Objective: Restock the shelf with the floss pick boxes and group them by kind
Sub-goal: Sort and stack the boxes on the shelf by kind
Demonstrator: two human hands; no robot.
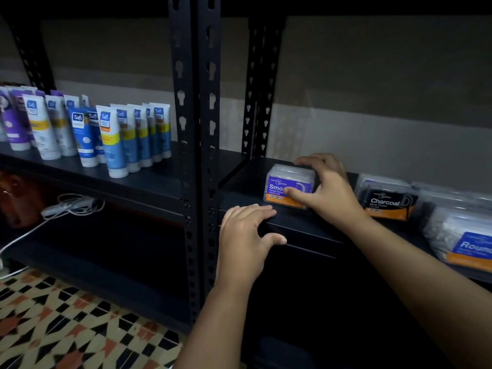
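A clear floss pick box with a purple "Smooth" label stands on the black shelf, near its front left. My right hand grips this box, thumb on the label and fingers over the top and back. My left hand rests on the shelf's front edge just left of and below the box, fingers laid on top, thumb under the lip. To the right sit a black "Charcoal" box and a blue-labelled "Round" box at the frame's right edge.
Black perforated uprights divide this shelf from the left bay, where several Safi tubes stand in rows. A white cable lies on the lower left shelf. Patterned tiled floor shows below.
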